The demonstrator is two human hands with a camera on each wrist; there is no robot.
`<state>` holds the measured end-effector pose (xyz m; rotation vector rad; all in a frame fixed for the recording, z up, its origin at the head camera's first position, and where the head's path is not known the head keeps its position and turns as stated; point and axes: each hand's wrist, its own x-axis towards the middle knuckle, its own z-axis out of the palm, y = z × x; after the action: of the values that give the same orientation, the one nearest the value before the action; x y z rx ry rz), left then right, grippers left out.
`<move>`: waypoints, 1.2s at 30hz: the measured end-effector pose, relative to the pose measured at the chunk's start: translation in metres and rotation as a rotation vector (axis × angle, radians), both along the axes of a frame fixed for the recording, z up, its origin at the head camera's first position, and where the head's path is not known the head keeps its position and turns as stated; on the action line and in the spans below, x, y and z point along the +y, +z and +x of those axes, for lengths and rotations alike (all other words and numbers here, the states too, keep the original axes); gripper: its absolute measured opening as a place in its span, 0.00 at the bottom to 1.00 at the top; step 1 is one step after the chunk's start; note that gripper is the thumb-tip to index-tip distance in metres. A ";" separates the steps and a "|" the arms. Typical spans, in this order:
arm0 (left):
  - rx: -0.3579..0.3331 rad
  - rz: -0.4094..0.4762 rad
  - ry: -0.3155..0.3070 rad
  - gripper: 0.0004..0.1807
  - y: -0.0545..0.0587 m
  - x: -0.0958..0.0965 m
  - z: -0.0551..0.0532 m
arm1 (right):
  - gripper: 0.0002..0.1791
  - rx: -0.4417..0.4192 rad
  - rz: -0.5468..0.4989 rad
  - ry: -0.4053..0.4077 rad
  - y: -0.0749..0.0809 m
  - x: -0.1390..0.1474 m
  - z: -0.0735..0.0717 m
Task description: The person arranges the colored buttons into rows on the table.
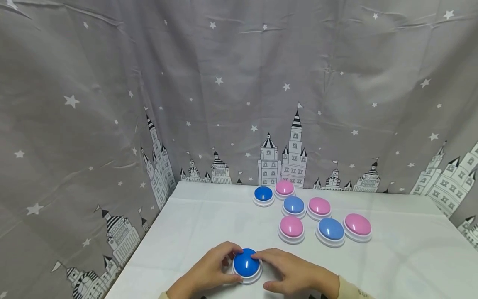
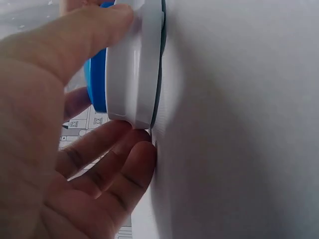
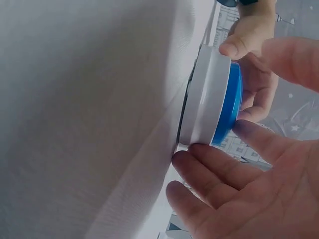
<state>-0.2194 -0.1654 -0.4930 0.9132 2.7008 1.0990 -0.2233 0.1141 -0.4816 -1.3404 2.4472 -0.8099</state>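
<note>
A dark blue dome push button [image 1: 246, 263] with a round white base sits on the table near its front. My left hand [image 1: 210, 268] holds the base from the left; in the left wrist view its thumb lies on the white rim and its fingers curl around the far side. On the other side, my right hand [image 1: 293, 270] has its fingers extended. Its index fingertip touches the blue dome and other fingertips lie at the base's edge in the right wrist view, while the thumb stands apart from the button.
Farther back on the white table [image 1: 209, 216] stand several more buttons: another dark blue button [image 1: 263, 194], lighter blue ones such as this button [image 1: 331, 229], and several pink ones, including this button [image 1: 357, 224]. A grey curtain [image 1: 239, 104] with stars and castles hangs behind the table and along its left.
</note>
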 end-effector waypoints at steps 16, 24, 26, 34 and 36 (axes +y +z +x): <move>0.029 -0.174 0.019 0.32 0.030 0.042 -0.022 | 0.30 0.032 -0.056 -0.169 0.027 0.023 -0.014; 0.129 -0.147 -0.028 0.28 0.039 0.076 -0.052 | 0.29 0.059 -0.094 -0.339 0.041 0.060 -0.034; 0.136 -0.152 -0.026 0.29 0.039 0.084 -0.057 | 0.30 0.050 -0.103 -0.377 0.043 0.069 -0.038; 0.080 -0.103 -0.012 0.28 0.037 0.111 -0.078 | 0.26 0.055 -0.087 -0.402 0.039 0.094 -0.048; 0.062 -0.088 -0.014 0.29 0.035 0.118 -0.083 | 0.26 0.052 -0.085 -0.382 0.036 0.095 -0.051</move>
<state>-0.3021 -0.0478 -0.4579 0.9657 2.7623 0.9568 -0.2744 0.2094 -0.4459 -0.9376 2.7840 -0.9827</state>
